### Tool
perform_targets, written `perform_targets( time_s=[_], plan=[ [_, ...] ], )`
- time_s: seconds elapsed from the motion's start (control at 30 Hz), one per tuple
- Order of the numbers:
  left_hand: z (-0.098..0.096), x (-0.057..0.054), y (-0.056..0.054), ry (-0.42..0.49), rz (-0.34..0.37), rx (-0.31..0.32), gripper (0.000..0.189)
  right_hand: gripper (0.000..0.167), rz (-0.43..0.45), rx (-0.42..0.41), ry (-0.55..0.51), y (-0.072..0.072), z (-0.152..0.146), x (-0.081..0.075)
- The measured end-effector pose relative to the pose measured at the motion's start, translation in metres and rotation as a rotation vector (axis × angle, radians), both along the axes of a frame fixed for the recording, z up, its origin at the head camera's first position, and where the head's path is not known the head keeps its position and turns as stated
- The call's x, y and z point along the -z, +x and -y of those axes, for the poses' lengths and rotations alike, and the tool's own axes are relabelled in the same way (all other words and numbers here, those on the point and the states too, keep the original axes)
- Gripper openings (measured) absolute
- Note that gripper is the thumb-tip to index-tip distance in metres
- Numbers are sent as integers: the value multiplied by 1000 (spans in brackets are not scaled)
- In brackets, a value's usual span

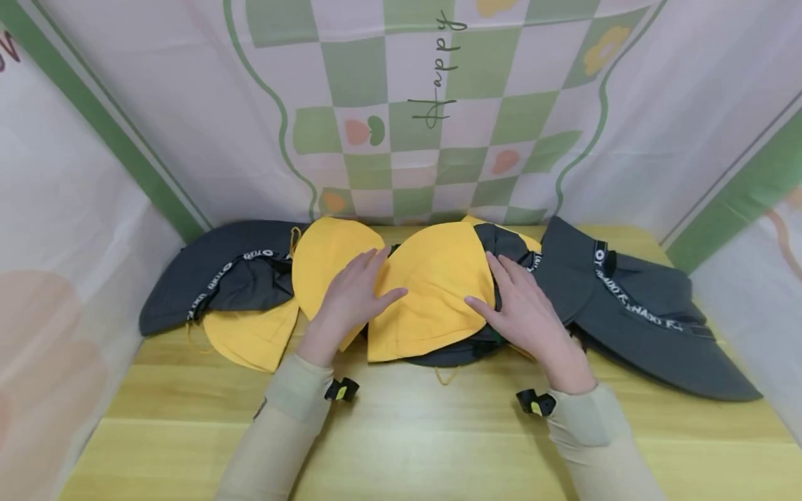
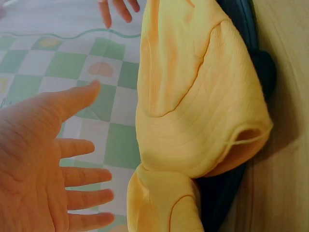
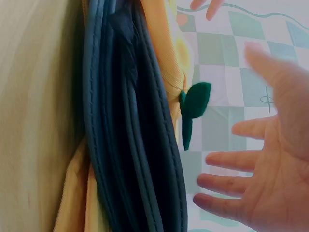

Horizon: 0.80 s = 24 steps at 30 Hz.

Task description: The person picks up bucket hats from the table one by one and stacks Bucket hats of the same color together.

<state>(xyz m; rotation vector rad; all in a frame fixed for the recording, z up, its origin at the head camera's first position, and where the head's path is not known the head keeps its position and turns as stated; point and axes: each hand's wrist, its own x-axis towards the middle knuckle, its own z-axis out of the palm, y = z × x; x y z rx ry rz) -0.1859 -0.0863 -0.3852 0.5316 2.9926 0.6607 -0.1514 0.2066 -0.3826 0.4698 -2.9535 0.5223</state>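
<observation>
Several yellow and dark grey cloth sun hats lie overlapping in a row on the table. My left hand (image 1: 347, 296), fingers spread, hovers over the left yellow hat (image 1: 322, 243) and the edge of the middle yellow hat (image 1: 432, 292). Over that hat's right side and the dark cloth beside it is my right hand (image 1: 523, 306), also with fingers spread. Both palms face the hats, and neither hand holds anything. In the left wrist view, a gap separates the left hand (image 2: 34, 164) from the yellow cloth. The right wrist view shows dark stacked brims (image 3: 164, 130) and a green leaf tab (image 3: 198, 99).
A dark hat (image 1: 207, 250) with a lettered band lies at the left end, above a yellow flap (image 1: 257, 337). Another dark hat (image 1: 670, 362) spreads toward the table's right edge. A checkered cloth (image 1: 413, 139) hangs behind the wooden table (image 1: 413, 445).
</observation>
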Motion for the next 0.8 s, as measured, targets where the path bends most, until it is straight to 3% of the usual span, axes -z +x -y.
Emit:
perform_targets(
  time_s=[0.1,0.2,0.33,0.4,0.6,0.8],
  plan=[
    [-5,1,1,-6,-33,53,81,67,-19,-49,-37,-1,-2,2],
    [-14,1,5,0,-77,149,74,52,-45,-96,-51,-1,-5,4],
    [-26,1,11,-23,-62,278,70,54,-25,-116,-34,-2,-8,6],
    [-31,3,13,-55,-19,315,72,54,-7,-122,0,-3,-9,7],
    [-39,9,22,-154,120,332,89,49,-19,-152,80,-7,-11,13],
    [-44,13,28,-222,157,340,104,39,-61,-182,71,-11,-12,15]
  ],
)
